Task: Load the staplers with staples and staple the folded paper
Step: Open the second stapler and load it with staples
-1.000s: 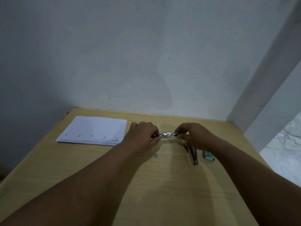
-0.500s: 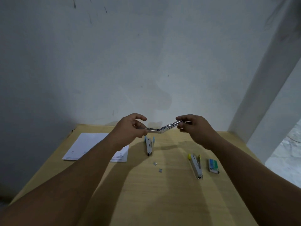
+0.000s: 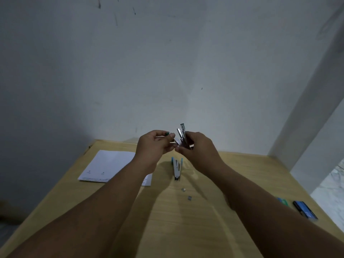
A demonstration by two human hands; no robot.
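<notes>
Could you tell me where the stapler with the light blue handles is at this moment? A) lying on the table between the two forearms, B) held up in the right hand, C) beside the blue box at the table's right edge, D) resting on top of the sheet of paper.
A: the light blue stapler lies flat on the wooden table between the forearms, right of the paper, while both hands hold a different, metal stapler above it.

Paper (image 3: pixel 109 164) left on table (image 3: pixel 186 229), stapler (image 3: pixel 177 169) just right, staple boxes (image 3: pixel 305 212) far right.
</notes>
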